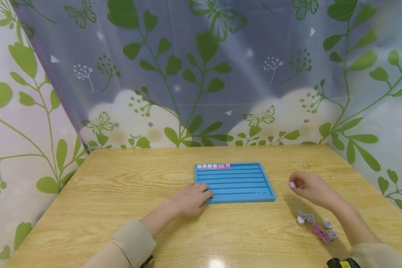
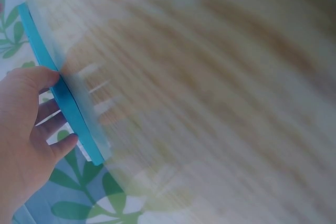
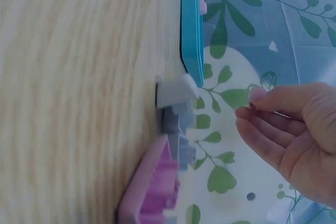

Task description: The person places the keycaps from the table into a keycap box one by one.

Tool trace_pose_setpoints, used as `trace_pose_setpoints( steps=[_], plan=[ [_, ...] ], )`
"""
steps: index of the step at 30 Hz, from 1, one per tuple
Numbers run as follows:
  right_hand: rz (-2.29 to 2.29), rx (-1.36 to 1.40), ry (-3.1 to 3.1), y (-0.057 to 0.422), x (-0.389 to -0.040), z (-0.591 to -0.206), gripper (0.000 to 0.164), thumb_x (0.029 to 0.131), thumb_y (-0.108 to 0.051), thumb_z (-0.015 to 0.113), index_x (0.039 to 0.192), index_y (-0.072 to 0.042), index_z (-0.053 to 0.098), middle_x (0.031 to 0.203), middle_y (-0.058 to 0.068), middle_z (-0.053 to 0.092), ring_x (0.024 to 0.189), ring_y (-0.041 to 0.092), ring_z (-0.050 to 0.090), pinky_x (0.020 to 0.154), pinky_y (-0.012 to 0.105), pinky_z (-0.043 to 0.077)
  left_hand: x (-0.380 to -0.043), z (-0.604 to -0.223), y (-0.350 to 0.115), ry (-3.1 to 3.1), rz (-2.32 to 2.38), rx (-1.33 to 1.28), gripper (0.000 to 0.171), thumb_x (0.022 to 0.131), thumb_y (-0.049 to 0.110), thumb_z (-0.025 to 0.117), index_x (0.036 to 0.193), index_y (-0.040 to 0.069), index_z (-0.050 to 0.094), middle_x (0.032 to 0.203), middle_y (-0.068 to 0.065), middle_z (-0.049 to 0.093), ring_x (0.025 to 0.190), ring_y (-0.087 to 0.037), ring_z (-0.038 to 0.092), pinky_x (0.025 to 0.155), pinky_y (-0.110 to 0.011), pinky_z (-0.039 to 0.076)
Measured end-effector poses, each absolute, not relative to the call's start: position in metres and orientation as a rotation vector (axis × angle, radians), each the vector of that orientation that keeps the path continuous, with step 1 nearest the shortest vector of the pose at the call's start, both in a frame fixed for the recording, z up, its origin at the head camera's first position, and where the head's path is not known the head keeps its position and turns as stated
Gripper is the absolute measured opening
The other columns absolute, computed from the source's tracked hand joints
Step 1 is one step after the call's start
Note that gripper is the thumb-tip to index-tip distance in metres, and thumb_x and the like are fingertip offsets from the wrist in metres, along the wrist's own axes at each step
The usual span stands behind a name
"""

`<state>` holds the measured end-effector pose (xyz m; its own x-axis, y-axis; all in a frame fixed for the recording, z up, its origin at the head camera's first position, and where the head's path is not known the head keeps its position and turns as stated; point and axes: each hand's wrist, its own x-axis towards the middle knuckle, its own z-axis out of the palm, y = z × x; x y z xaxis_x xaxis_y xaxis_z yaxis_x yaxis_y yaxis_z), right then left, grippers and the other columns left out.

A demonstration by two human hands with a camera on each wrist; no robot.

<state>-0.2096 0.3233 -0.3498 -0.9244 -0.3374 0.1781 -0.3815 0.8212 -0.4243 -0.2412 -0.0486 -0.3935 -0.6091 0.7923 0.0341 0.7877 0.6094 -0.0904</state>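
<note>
Right grip (image 1: 312, 189) pinches a pink keycap (image 1: 292, 185) at the fingertips! Left grip (image 1: 191, 199) clasps the blue tray (image 1: 236, 190) near its corner.

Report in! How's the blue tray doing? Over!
Left hand grips blue tray by near-left corner. Right hand pinches small pink keycap beside tray. Loose keycaps right of tray, not between it and right hand.

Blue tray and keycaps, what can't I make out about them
Head: near left corner of the blue tray, hidden by the left hand.
Head: any legends on its white keycaps, too small to read.
Head: part of the held pink keycap, covered by the right hand.
Right wrist: long pink keycap, cut off by bottom edge.
</note>
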Motion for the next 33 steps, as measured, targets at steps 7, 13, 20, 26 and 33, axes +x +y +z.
trace_pose_setpoints(
  steps=[7, 13, 20, 26, 33],
  plan=[
    [0.691, 0.614, -2.851, 0.314, -0.217, -0.35, 0.02, 0.083, -0.001, 0.064, 0.102, 0.005, 0.062, 0.089, 0.005, 0.064, 0.081, 0.023, 0.061, 0.071, 0.04, 0.052, -0.242, -0.392, -0.049, -2.753, 0.1, -1.351, 0.029, 0.094, 0.021, 0.053, 0.122, 0.014, 0.057, 0.102, 0.001, 0.051, 0.093, -0.015, 0.047, 0.083, -0.031, 0.044],
    [0.7, 0.59, -2.836, 0.304, -0.224, -0.349, 0.016, 0.082, 0.0, 0.063, 0.098, 0.004, 0.062, 0.088, 0.007, 0.063, 0.08, 0.024, 0.061, 0.069, 0.04, 0.051, -0.243, -0.391, -0.05, -2.749, 0.102, -1.348, 0.03, 0.093, 0.02, 0.054, 0.123, 0.014, 0.056, 0.105, 0.0, 0.052, 0.098, -0.016, 0.049, 0.087, -0.034, 0.044],
    [0.717, 0.585, -2.823, 0.293, -0.231, -0.35, 0.023, 0.085, -0.004, 0.063, 0.107, 0.005, 0.061, 0.092, 0.01, 0.064, 0.082, 0.026, 0.061, 0.067, 0.038, 0.051, -0.242, -0.391, -0.05, -2.766, 0.108, -1.345, 0.031, 0.093, 0.02, 0.053, 0.124, 0.013, 0.056, 0.107, 0.0, 0.052, 0.101, -0.017, 0.049, 0.088, -0.035, 0.043],
    [0.691, 0.673, -2.79, 0.284, -0.238, -0.353, 0.023, 0.085, -0.001, 0.062, 0.107, 0.006, 0.064, 0.089, 0.008, 0.065, 0.079, 0.022, 0.061, 0.067, 0.036, 0.051, -0.242, -0.39, -0.049, -2.758, 0.116, -1.354, 0.032, 0.094, 0.021, 0.053, 0.124, 0.013, 0.056, 0.106, 0.0, 0.052, 0.1, -0.016, 0.048, 0.088, -0.034, 0.043],
    [0.699, 0.643, -2.813, 0.277, -0.243, -0.354, 0.017, 0.083, 0.001, 0.062, 0.099, 0.006, 0.065, 0.083, 0.005, 0.062, 0.078, 0.021, 0.058, 0.07, 0.038, 0.051, -0.241, -0.391, -0.049, -2.763, 0.112, -1.357, 0.031, 0.093, 0.021, 0.054, 0.123, 0.013, 0.056, 0.105, 0.0, 0.052, 0.098, -0.016, 0.048, 0.087, -0.033, 0.043]
  ],
)
